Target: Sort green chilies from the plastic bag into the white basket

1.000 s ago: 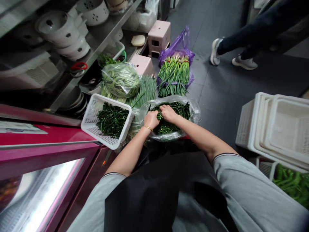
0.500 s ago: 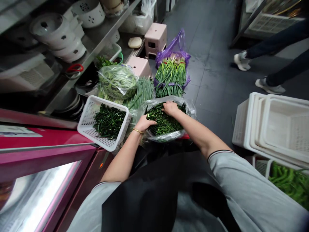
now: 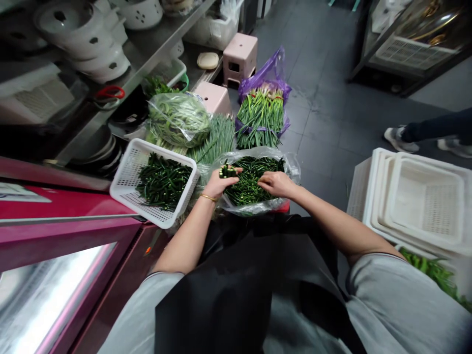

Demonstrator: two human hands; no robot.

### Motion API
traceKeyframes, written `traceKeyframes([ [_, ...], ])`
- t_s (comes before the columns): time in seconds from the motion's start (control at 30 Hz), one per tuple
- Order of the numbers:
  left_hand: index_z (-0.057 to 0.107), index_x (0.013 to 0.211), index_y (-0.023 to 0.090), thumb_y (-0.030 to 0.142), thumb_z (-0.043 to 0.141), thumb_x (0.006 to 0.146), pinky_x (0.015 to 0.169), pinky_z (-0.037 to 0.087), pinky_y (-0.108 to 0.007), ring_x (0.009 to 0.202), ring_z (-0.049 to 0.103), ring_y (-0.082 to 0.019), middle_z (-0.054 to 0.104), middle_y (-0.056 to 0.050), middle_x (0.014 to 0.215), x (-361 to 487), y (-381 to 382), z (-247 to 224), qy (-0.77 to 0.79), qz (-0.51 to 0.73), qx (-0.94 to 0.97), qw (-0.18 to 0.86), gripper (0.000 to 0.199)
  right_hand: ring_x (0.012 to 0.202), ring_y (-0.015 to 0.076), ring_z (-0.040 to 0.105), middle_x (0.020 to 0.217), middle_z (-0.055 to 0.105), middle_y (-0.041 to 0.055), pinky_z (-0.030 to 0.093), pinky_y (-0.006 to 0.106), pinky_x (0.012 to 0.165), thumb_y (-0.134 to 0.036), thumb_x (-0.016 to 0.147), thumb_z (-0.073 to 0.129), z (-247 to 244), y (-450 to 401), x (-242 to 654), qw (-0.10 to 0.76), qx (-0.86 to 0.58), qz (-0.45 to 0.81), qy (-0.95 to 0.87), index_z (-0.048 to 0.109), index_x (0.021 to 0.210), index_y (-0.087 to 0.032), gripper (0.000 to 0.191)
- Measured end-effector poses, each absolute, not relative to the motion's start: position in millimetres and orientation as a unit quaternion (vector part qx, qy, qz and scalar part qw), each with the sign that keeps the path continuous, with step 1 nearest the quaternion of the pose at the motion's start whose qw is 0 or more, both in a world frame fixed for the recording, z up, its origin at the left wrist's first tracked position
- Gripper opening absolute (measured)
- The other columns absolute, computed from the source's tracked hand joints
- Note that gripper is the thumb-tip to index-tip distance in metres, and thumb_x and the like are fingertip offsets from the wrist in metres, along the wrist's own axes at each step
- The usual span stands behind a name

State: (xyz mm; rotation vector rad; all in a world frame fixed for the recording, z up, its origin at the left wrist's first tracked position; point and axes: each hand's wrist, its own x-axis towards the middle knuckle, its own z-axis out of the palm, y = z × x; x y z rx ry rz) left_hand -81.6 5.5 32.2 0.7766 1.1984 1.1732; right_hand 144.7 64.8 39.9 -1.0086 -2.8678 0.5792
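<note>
Left hand [image 3: 218, 183] closed round a small bunch of green chilies [image 3: 227, 171], lifted just above the left rim of the clear plastic bag [image 3: 291, 169]. Cut stem ends face up-right; the bunch's long axis runs roughly left-right, tilted. Right hand [image 3: 277, 183] rests on the chili pile in the bag, fingers curled narrow; whether it pinches any, cannot tell.

Risks, as judgement: loose grip, so outer chilies could slip and fall between the bag and white basket [image 3: 127, 172]. The bag sits at an edge and could sag or tip if pressed. The basket overhangs the red cabinet [image 3: 73, 216]; a nudge may tilt it.

Farther: bagged beans [image 3: 179, 118], scallion bundle [image 3: 262, 115] in purple bag, pink stools [image 3: 240, 54].
</note>
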Motion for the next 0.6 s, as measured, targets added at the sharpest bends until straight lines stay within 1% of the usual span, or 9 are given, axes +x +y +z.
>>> traceKeyframes([
  [0.07,0.061,0.082,0.012,0.018,0.081,0.05,0.081,0.051,-0.03,0.085,0.065,-0.018,0.072,-0.006,0.089,-73,8,37,0.491,0.485,0.382,0.615,0.038,0.078,0.0148,0.061,0.086,0.069,0.0069,0.043,0.025,0.072,-0.031,0.093,0.046,52,73,140,0.084,-0.305,0.242,-0.917,0.071,0.085,-0.016,0.03],
  [0.1,0.06,0.081,0.012,0.018,0.081,0.049,0.081,0.051,-0.032,0.084,0.066,-0.018,0.071,-0.006,0.086,-68,8,38,0.482,0.477,0.382,0.628,0.039,0.079,0.0149,0.062,0.085,0.07,0.0066,0.043,0.026,0.073,-0.031,0.092,0.047,57,76,137,0.112,-0.303,0.266,-0.908,0.071,0.084,-0.016,0.029],
  [0.17,0.059,0.081,0.012,0.02,0.081,0.049,0.077,0.053,-0.035,0.078,0.068,-0.02,0.07,-0.005,0.078,-61,8,39,0.471,0.472,0.339,0.663,0.04,0.077,0.0148,0.061,0.083,0.07,0.0057,0.044,0.026,0.073,-0.033,0.09,0.048,64,78,134,0.144,-0.311,0.316,-0.885,0.07,0.082,-0.017,0.029],
  [0.23,0.058,0.082,0.011,0.024,0.08,0.051,0.069,0.055,-0.036,0.069,0.068,-0.021,0.069,-0.005,0.073,-57,7,38,0.466,0.467,0.292,0.693,0.04,0.07,0.0139,0.06,0.076,0.069,0.0042,0.044,0.025,0.068,-0.035,0.089,0.048,67,77,133,0.15,-0.322,0.369,-0.859,0.069,0.081,-0.016,0.029],
  [0.33,0.059,0.083,0.009,0.025,0.079,0.054,0.057,0.052,-0.03,0.057,0.064,-0.017,0.068,-0.007,0.069,-55,4,36,0.476,0.448,0.288,0.7,0.038,0.068,0.0135,0.059,0.073,0.068,0.0043,0.043,0.025,0.067,-0.033,0.088,0.048,68,72,132,0.146,-0.324,0.39,-0.85,0.069,0.078,-0.016,0.028],
  [0.43,0.058,0.078,0.01,0.026,0.079,0.054,0.053,0.049,-0.027,0.052,0.06,-0.014,0.065,-0.004,0.064,-55,0,36,0.484,0.455,0.323,0.673,0.036,0.07,0.014,0.059,0.075,0.068,0.0053,0.043,0.026,0.067,-0.034,0.084,0.053,64,62,128,0.139,-0.298,0.402,-0.855,0.068,0.074,-0.016,0.026],
  [0.5,0.057,0.079,0.012,0.028,0.08,0.053,0.053,0.049,-0.027,0.051,0.059,-0.013,0.064,-0.002,0.064,-55,-5,37,0.464,0.442,0.357,0.68,0.039,0.06,0.0125,0.056,0.067,0.066,0.0039,0.042,0.024,0.059,-0.039,0.085,0.051,55,49,123,0.135,-0.296,0.483,-0.813,0.067,0.072,-0.016,0.031],
  [0.57,0.056,0.085,0.014,0.031,0.081,0.052,0.054,0.049,-0.028,0.052,0.059,-0.013,0.064,-0.001,0.066,-55,-11,40,0.448,0.406,0.389,0.695,0.045,0.048,0.0109,0.051,0.058,0.061,0.0019,0.039,0.023,0.049,-0.045,0.088,0.043,43,31,120,0.151,-0.327,0.565,-0.742,0.065,0.07,-0.015,0.041],
  [0.6,0.055,0.087,0.014,0.032,0.081,0.052,0.055,0.049,-0.028,0.053,0.059,-0.014,0.064,-0.001,0.067,-57,-15,43,0.458,0.388,0.402,0.692,0.047,0.045,0.0106,0.049,0.056,0.06,0.0014,0.038,0.023,0.046,-0.046,0.09,0.038,38,24,119,0.17,-0.358,0.575,-0.715,0.064,0.07,-0.015,0.045],
])
